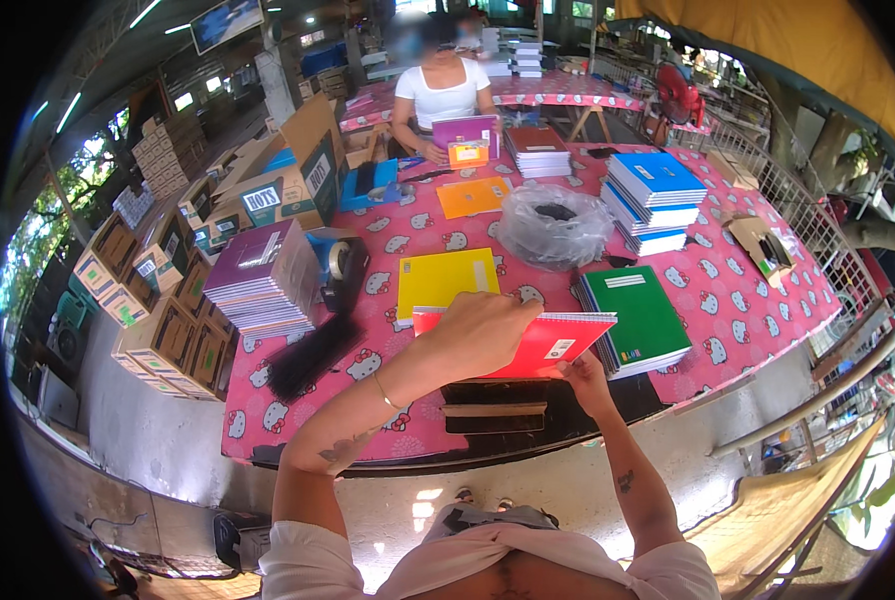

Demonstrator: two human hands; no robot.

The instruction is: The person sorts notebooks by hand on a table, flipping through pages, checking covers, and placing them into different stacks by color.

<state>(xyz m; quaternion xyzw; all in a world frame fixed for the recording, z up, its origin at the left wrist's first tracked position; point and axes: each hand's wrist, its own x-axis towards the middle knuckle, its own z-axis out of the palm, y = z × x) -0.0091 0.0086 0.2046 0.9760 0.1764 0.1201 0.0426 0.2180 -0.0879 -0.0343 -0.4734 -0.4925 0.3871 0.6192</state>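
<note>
A red spiral-edged notebook (543, 350) is held tilted above the near edge of the table. My left hand (478, 335) is closed at its upper spiral edge, fingers curled and partly hidden. At the lower right corner, my right hand (583, 378) pinches the cover between thumb and fingers. Just beyond my left hand lies a yellow notebook (448, 283). A stack of green notebooks (636, 312) stands to the right of my right hand. Below the red notebook, a dark board with a wooden strip (495, 416) rests at the table edge.
Left are a purple notebook stack (258, 280), a tape dispenser (343, 265) and a black strand bundle (313, 358). Farther off are a clear plastic bag (556, 228), blue notebooks (656, 195), maroon notebooks (538, 150) and an orange notebook (475, 197). A person (446, 95) sits opposite, holding a purple notebook.
</note>
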